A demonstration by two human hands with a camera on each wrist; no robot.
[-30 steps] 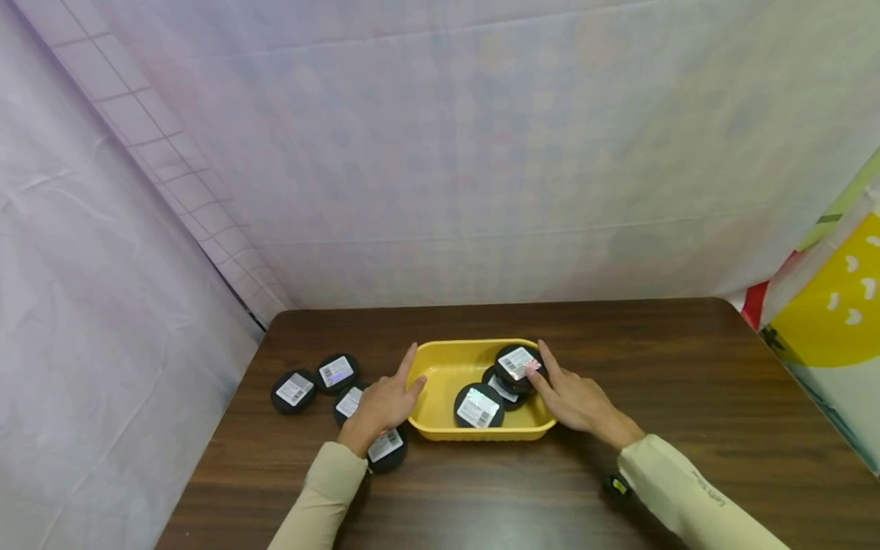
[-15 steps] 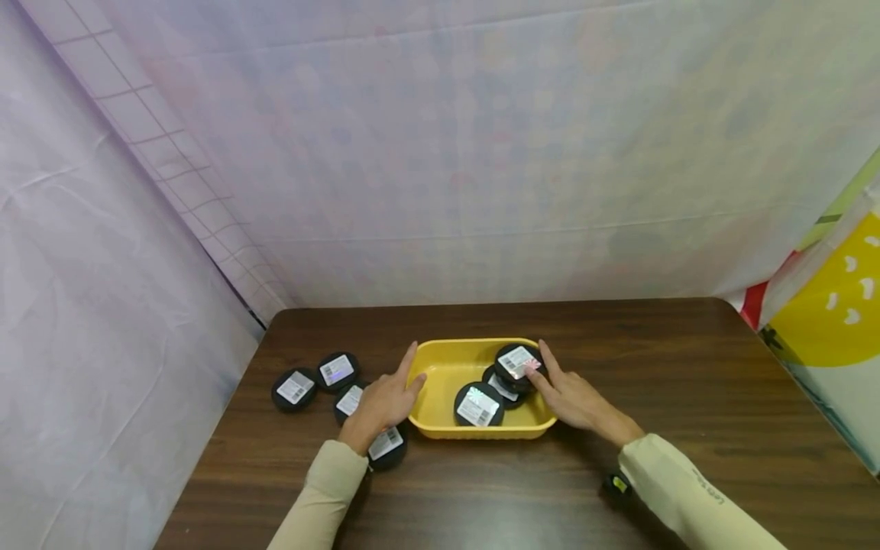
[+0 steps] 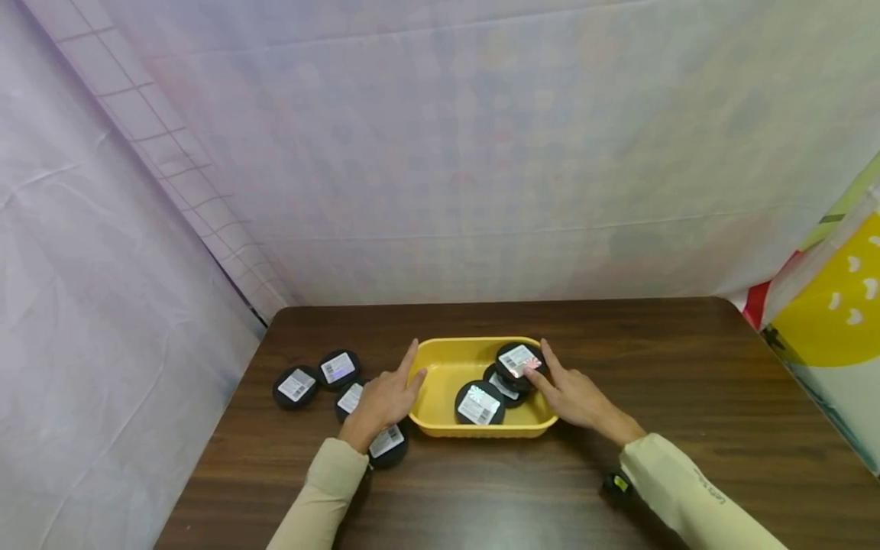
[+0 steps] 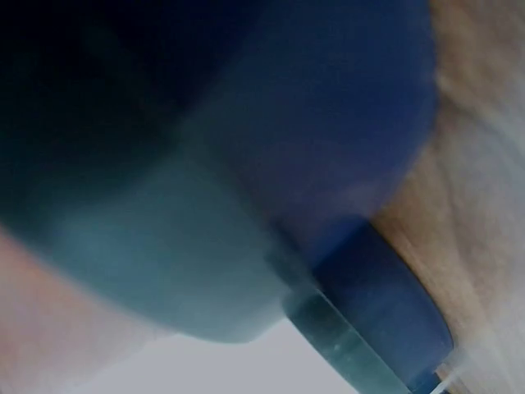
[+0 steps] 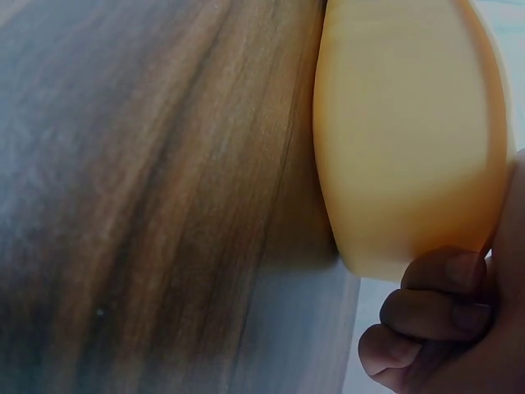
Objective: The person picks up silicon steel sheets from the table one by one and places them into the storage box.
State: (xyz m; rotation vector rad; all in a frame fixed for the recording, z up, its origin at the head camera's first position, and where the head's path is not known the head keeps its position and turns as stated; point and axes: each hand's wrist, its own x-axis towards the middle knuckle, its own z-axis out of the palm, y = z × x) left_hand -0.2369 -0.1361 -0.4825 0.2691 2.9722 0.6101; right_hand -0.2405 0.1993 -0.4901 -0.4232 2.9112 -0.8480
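A yellow plastic basin stands between my hands in the head view. My left hand holds its left end, index finger along the outside and thumb over the rim. At the right end my right hand grips it, its thumb reaching inside onto the label of a black round disc. In the right wrist view curled fingers lie against the basin's outer wall. Beneath that upper disc lies another disc, and a labelled disc leans at the front. The left wrist view is mostly blurred dark blue shapes.
Left of the basin lie several more black discs with white barcode labels, among them one disc at the far left and one disc partly under my left wrist. A small black object with a yellow-green patch shows beside my right sleeve.
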